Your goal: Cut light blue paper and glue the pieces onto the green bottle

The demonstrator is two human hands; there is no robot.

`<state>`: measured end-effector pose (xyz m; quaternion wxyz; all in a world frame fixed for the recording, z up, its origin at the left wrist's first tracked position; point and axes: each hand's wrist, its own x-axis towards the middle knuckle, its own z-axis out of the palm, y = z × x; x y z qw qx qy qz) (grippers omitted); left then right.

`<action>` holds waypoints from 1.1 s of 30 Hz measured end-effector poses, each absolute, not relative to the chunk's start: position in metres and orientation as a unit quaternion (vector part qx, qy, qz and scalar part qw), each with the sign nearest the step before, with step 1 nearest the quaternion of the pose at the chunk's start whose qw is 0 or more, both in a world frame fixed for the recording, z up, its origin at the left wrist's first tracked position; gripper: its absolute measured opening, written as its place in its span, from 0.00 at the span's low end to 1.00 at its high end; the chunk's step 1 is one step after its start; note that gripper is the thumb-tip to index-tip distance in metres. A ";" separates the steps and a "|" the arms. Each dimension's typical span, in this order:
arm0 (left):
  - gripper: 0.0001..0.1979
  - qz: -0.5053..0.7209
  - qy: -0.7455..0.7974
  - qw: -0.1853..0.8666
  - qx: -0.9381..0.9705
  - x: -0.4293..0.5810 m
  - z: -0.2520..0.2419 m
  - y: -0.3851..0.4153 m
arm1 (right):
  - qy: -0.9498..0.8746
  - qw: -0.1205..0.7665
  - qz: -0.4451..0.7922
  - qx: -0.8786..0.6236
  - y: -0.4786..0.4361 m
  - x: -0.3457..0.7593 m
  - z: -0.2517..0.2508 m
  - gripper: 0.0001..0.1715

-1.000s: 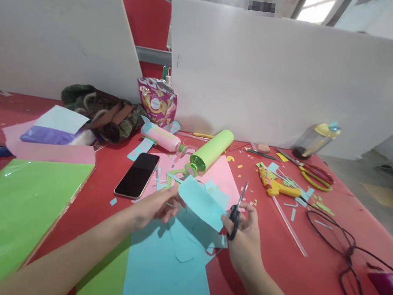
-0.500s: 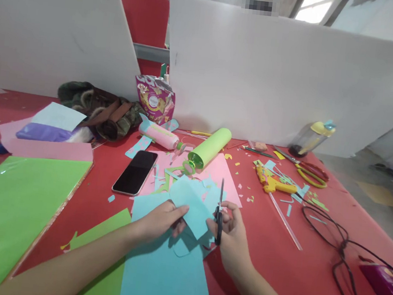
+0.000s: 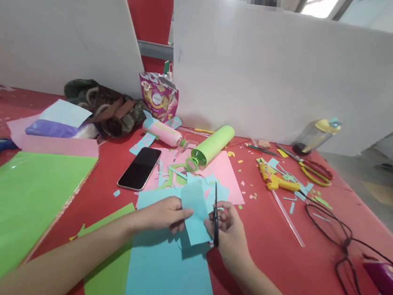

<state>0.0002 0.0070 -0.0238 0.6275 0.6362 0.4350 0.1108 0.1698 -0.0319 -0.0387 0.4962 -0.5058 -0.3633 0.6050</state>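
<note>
My left hand pinches a small piece of light blue paper by its left edge, thumb on top. In my right hand are black-handled scissors, blades pointing up and away, just right of the paper. The right fingertips come close to the paper's edge; whether they touch it I cannot tell. Beneath both hands lies a larger blue sheet, partly over a green sheet. Blue offcuts lie beyond the held piece on a pink sheet.
A phone, a green paper-wrapped bottle and a pink wrapped bottle lie ahead. To the right are a yellow glue gun, its black cable and larger scissors. A green packet lies left.
The blue piece has turned in my left hand and now appears narrower and more upright. The scissors have tilted, their tips leaning further left. The whole view has shifted slightly.
</note>
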 end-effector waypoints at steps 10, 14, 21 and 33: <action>0.15 0.300 0.429 0.600 0.604 0.011 -0.016 -0.005 | -0.371 0.528 0.543 -0.537 -0.032 0.170 -0.035 0.22; 0.14 0.207 0.454 0.559 0.663 0.014 -0.012 -0.013 | -0.381 0.526 0.549 -0.525 -0.036 0.168 -0.036 0.22; 0.24 0.213 0.483 0.544 0.653 0.021 -0.008 -0.022 | -0.386 0.526 0.544 -0.528 -0.037 0.167 -0.037 0.21; 0.33 0.267 0.532 0.498 0.631 0.014 -0.008 -0.014 | -0.352 0.502 0.608 -0.506 -0.039 0.165 -0.031 0.23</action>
